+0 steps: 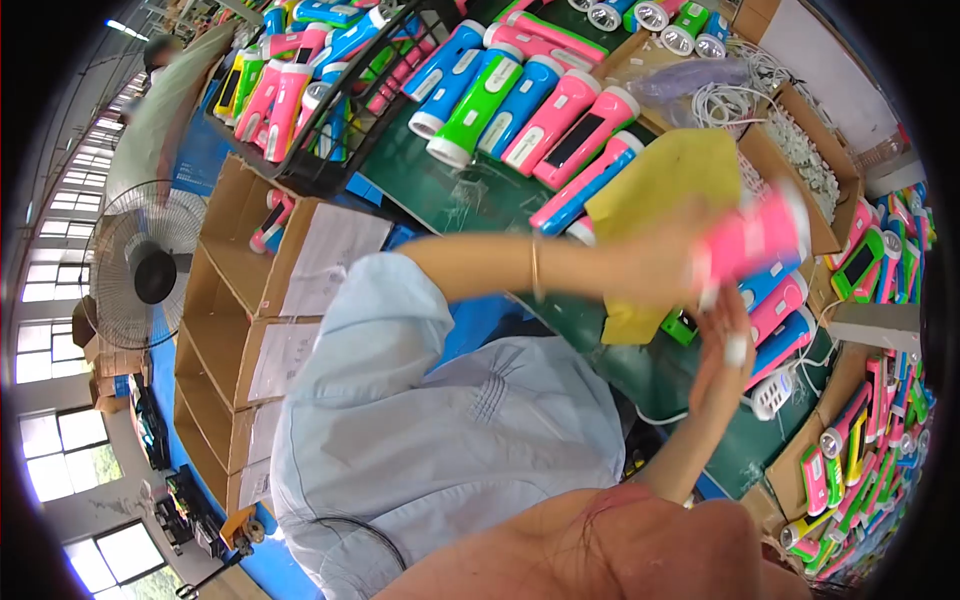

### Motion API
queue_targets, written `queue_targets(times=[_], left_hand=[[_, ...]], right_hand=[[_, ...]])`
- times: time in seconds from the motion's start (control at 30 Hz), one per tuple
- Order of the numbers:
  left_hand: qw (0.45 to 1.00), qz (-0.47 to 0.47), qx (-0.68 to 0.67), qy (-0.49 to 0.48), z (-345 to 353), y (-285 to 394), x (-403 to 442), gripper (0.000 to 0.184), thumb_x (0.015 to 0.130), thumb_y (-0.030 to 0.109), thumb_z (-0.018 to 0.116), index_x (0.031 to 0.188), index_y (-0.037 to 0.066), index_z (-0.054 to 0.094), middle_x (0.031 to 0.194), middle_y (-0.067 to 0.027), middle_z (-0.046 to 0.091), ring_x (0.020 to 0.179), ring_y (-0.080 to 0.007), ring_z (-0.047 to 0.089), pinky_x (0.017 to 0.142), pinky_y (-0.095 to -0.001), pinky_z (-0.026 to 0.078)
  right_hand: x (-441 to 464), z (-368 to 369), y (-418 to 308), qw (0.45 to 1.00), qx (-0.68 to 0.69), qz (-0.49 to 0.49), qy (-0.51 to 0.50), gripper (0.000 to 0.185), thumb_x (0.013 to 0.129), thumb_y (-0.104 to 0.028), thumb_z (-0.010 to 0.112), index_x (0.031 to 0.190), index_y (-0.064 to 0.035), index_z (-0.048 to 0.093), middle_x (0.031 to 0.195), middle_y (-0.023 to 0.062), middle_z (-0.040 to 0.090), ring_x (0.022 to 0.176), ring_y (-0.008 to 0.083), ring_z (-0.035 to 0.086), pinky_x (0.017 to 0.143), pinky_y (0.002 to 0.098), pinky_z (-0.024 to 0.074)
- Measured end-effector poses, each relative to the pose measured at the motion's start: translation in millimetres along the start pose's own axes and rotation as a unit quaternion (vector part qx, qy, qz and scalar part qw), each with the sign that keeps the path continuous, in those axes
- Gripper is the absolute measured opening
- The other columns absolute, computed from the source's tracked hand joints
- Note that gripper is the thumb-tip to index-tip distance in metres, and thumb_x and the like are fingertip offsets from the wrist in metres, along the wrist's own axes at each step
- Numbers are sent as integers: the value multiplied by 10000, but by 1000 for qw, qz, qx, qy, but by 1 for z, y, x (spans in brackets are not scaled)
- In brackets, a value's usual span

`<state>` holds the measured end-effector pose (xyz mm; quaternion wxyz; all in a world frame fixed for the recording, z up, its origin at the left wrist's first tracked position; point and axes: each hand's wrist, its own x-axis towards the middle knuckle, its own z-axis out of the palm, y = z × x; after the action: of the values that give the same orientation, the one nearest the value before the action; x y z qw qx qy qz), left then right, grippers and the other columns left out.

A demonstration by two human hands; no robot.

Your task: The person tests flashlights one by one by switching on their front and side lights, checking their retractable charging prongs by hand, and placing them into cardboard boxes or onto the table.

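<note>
A pink flashlight (752, 238) with a white head is smeared by motion above the green table. My left hand (665, 262), also blurred, closes on its near end. My right hand (722, 342), with a white wrap on one finger, reaches up to the flashlight's underside, fingers bent against it. A yellow cloth (680, 175) lies behind my left hand and wrist. Beside my right hand, pink and blue flashlights (778, 308) lie in a row. A small green piece (680, 326) with a dark face sits near the cloth's lower edge.
More flashlights (530, 105) line the green table (450, 190) near a black crate (330, 110). A white power strip (773, 393) and cable lie near my right forearm. Boxes of white parts (805, 150) and flashlights (860, 450) stand right; cardboard compartments (215, 340) and a fan (150, 270) left.
</note>
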<state>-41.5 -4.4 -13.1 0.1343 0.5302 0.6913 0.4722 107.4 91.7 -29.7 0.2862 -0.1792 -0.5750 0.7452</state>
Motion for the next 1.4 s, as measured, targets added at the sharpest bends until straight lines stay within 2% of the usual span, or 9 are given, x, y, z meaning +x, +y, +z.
queue_targets(times=[0.07,0.13,0.17,0.37,0.53,0.67,1.03,1.27,1.4], left_hand=[[994,99,30,-47,23,33,-45,887,724,319,703,1396,21,206,1362,-202,298,1258,-337,283,1031,-414,250],[992,126,-13,2,8,43,-60,934,706,315,725,1407,26,180,1377,-209,269,1272,-348,246,1036,-415,238],[990,129,-49,22,8,50,-72,958,697,314,736,1412,28,167,1384,-212,254,1279,-354,228,1038,-416,231],[912,-155,-380,-21,27,31,-77,515,759,189,706,1191,19,483,1094,-90,595,998,-155,573,879,-312,448],[735,-272,-620,35,15,17,-52,356,882,301,559,1058,3,478,880,-115,583,820,-254,625,733,-385,535],[749,-270,-603,-43,15,30,-38,346,856,238,583,1078,2,462,894,-100,561,712,-194,588,651,-332,529],[680,-315,-661,-22,23,23,-1,310,824,206,588,1049,14,496,862,-117,585,678,-176,592,599,-305,520],[923,-122,-366,18,-3,27,17,358,824,229,601,1066,-9,484,854,-109,563,656,-201,593,589,-349,520],[965,-13,72,252,-5,16,27,607,708,161,723,1155,-57,376,1012,-208,536,916,-325,548,799,-379,445]], right_hand=[[-32,18,0,984,-11,7,177,308,855,-164,581,1081,40,537,1008,133,628,850,190,628,777,278,500],[-34,-6,-8,937,-296,-158,96,334,820,-136,607,1088,49,539,912,131,634,767,195,631,702,271,506],[-48,-6,-6,961,-242,-120,61,358,816,-129,606,1114,52,525,919,136,632,770,196,627,702,272,500],[-74,24,3,965,-231,-29,-121,484,773,-105,670,1185,35,456,1012,115,587,922,213,595,786,299,475],[-80,1,8,980,-196,-27,-3,486,799,-28,620,1244,28,434,992,106,569,829,152,580,734,262,473],[-80,-38,22,962,-258,28,88,229,878,-72,520,1087,-11,591,760,25,557,679,80,487,593,220,400],[-84,-20,16,963,-220,-38,149,337,928,-148,432,1235,-14,468,626,-14,457,532,39,380,482,180,290],[-75,-40,-4,989,-84,68,97,297,914,-188,529,1091,40,599,725,7,522,588,47,422,496,184,305],[-69,-37,-1,994,-18,31,103,242,851,-107,612,1037,48,622,859,55,597,657,70,468,561,193,342]])
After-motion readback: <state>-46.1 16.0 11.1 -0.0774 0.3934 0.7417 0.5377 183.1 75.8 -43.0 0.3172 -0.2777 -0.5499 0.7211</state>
